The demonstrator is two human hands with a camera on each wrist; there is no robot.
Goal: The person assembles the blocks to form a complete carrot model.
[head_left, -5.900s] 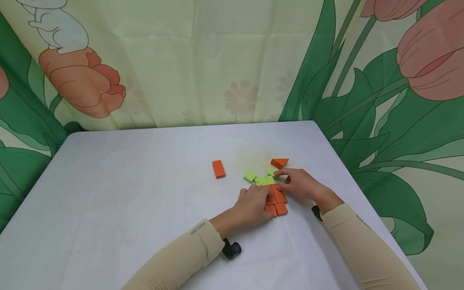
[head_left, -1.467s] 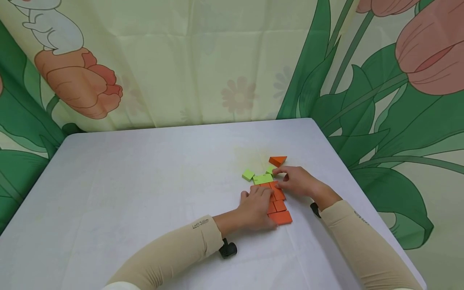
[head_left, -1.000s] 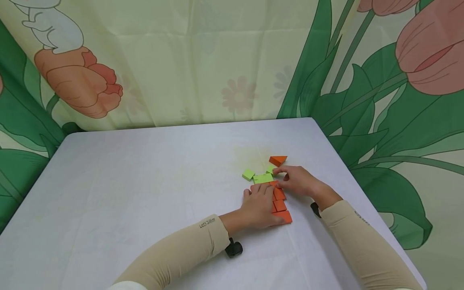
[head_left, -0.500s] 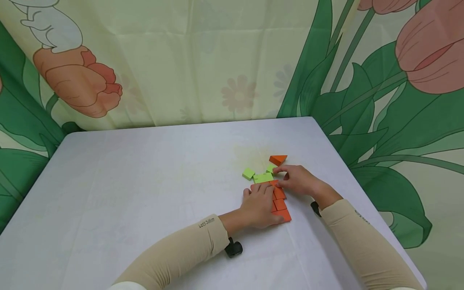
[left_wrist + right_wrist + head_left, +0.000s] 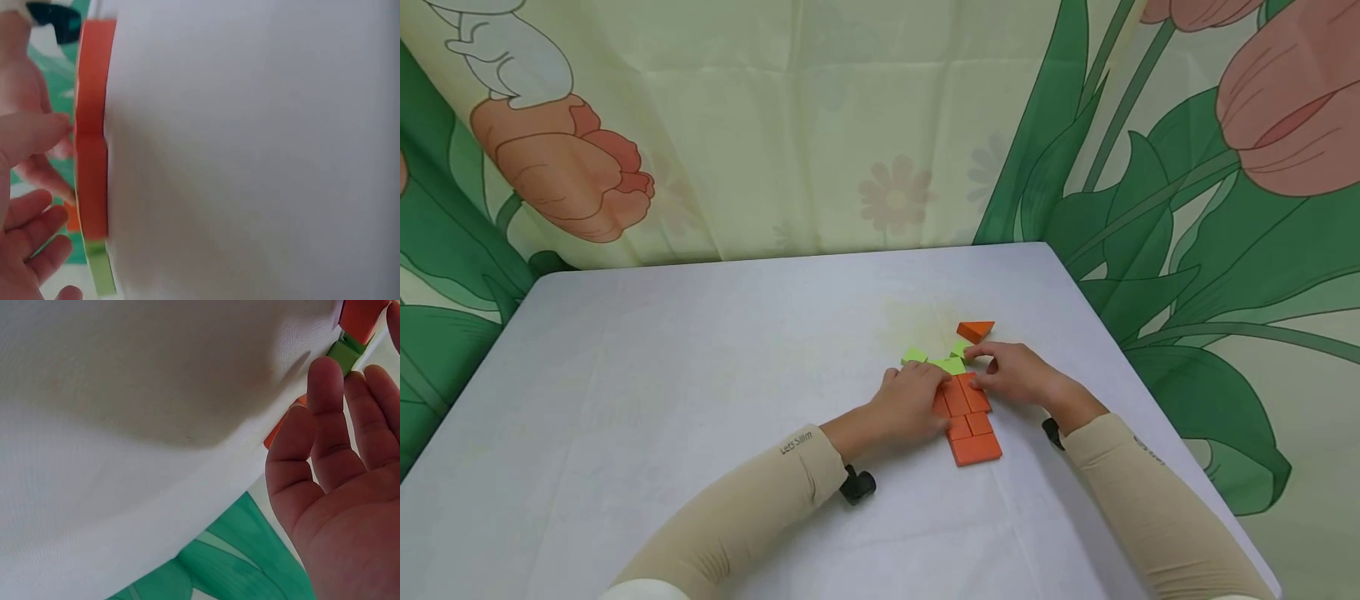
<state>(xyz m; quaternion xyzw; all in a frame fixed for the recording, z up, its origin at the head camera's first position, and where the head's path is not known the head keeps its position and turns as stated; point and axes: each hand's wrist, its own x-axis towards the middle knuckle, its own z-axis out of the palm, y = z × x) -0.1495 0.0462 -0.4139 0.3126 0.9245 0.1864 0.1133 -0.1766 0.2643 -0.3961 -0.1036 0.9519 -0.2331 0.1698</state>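
Observation:
Several flat orange blocks [image 5: 957,400] lie edge to edge on the white table, with a wide orange rectangular block [image 5: 977,450] at the near end. Beyond them sit a green block [image 5: 950,365] and two small green blocks, one at left [image 5: 914,356] and one at right [image 5: 958,348]. My left hand [image 5: 910,404] is at the left side of the orange group, fingers loosely bent, partly covering it. My right hand [image 5: 1018,372] stays at the right side, its fingertips by the right green block and the upper orange blocks. In the wrist views neither hand grips a block.
An orange triangular block [image 5: 976,331] lies behind the green ones. The white-covered table [image 5: 700,400] extends to the left and front. A printed curtain [image 5: 790,125] hangs behind the table's back edge.
The orange rectangular block that lay apart at left is now at the group's near end. My left hand has just shifted up and left off the near blocks; my right hand stays in place.

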